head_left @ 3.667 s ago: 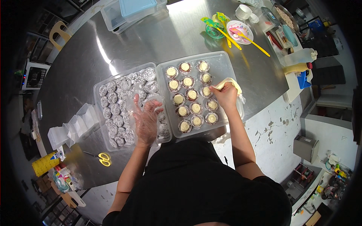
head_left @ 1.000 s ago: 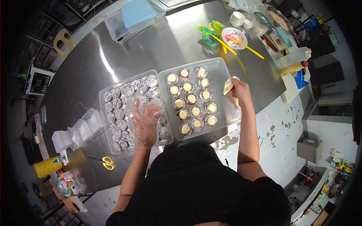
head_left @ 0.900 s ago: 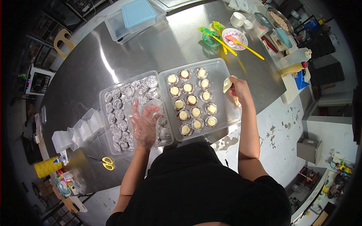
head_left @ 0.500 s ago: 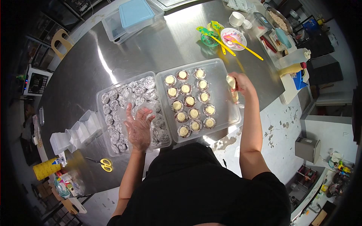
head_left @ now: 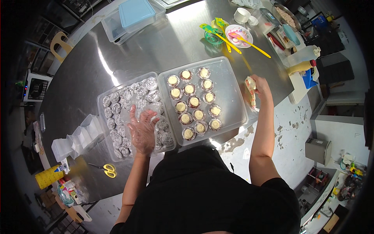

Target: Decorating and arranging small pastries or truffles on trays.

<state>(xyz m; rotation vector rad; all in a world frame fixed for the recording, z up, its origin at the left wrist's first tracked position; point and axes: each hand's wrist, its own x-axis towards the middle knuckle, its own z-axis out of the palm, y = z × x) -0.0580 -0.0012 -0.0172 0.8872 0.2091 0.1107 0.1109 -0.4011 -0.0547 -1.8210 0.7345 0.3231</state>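
Observation:
My left hand (head_left: 143,132), in a loose clear plastic glove, hovers over or rests on a clear tray (head_left: 102,117) of powdered crinkle cookies (head_left: 112,123). Its fingers are spread and nothing shows in them. To the right, a second clear tray (head_left: 232,99) holds rows of dark cookies topped with pale cream (head_left: 194,101). Just beyond that tray's right edge, my right hand (head_left: 261,85) is closed around a piping bag (head_left: 250,87) with pale filling, its narrow end pointing toward me. The bag's tip is hard to make out.
Yellow-handled scissors (head_left: 109,170) and white paper liners (head_left: 78,138) lie at left. A blue-lidded container (head_left: 136,15) stands at the far side. Farther right are a white bowl (head_left: 245,43) and green bowl (head_left: 214,38) with spatulas, and bottles (head_left: 302,67) along the edge.
My right hand has moved right with the piping bag, away from the tray's right edge. My left hand has stayed in nearly the same place; the view has shifted slightly.

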